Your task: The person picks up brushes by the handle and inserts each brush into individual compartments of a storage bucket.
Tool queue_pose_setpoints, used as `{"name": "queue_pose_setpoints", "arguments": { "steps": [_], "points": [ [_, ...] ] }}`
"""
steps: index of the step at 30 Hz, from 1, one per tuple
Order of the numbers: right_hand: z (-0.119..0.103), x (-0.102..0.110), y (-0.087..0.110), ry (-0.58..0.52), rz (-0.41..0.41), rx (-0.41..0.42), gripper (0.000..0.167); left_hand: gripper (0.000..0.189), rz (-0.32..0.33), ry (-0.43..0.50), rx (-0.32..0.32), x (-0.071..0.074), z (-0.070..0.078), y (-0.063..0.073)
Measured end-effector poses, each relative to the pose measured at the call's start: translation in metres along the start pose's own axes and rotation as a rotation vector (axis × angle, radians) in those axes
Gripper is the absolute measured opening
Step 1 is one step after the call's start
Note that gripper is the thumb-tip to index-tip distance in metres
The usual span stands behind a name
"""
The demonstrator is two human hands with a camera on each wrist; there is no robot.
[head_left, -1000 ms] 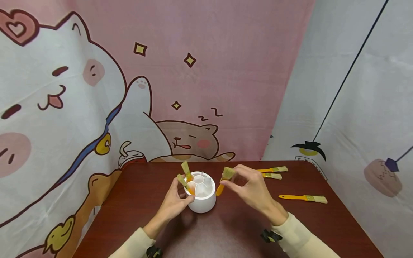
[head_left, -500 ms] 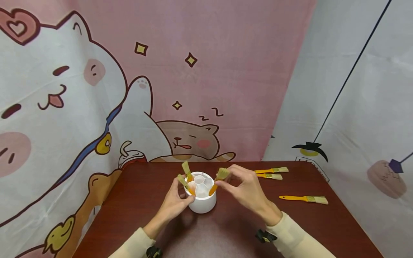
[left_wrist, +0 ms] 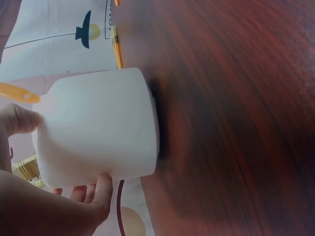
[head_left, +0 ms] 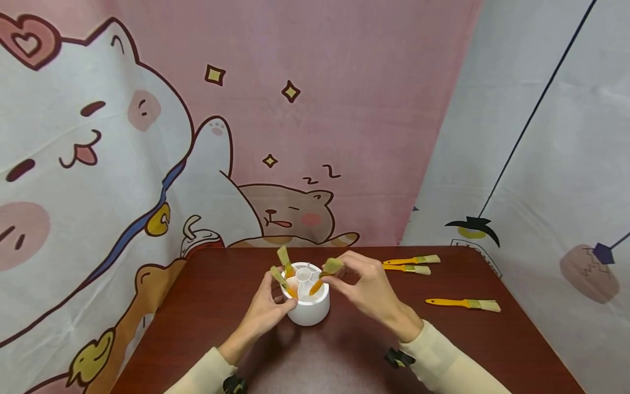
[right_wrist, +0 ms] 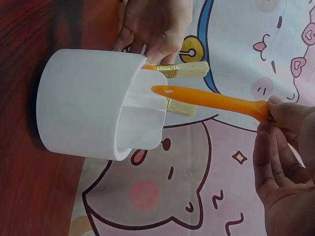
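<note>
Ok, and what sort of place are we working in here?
Probably an indoor tabletop set, though the wider room is out of view: a reddish-brown table, bearing a white divided holder and loose brushes, stands before a cartoon-printed backdrop.

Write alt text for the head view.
The right hand holds an orange-handled paintbrush, bristles up, over a white compartmented holder that the left hand grips. Two more brushes stand tilted in the holder; three brushes lie on the reddish-brown table to the right, before a cartoon-cat backdrop.
</note>
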State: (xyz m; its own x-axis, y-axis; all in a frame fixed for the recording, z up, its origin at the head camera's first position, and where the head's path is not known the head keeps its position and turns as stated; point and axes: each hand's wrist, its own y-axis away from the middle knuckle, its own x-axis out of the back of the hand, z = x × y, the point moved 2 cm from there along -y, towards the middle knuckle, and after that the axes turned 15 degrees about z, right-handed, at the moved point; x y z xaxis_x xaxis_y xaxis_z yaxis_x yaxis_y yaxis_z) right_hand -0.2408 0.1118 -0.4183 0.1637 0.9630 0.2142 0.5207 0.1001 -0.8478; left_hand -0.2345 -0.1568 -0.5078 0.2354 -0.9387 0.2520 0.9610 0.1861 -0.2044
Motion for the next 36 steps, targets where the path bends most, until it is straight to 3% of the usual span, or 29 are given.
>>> {"name": "queue_pose_setpoints", "arguments": {
  "steps": [11,36],
  "points": [
    [0.003,-0.013,0.004,0.076,-0.027,0.066,0.034,0.087,-0.006,0.0,0.008,0.0,-0.002,0.002],
    [0.023,-0.039,0.017,0.075,-0.108,0.162,0.032,0.087,-0.011,-0.001,0.004,0.0,0.0,0.001]
  ]
}}
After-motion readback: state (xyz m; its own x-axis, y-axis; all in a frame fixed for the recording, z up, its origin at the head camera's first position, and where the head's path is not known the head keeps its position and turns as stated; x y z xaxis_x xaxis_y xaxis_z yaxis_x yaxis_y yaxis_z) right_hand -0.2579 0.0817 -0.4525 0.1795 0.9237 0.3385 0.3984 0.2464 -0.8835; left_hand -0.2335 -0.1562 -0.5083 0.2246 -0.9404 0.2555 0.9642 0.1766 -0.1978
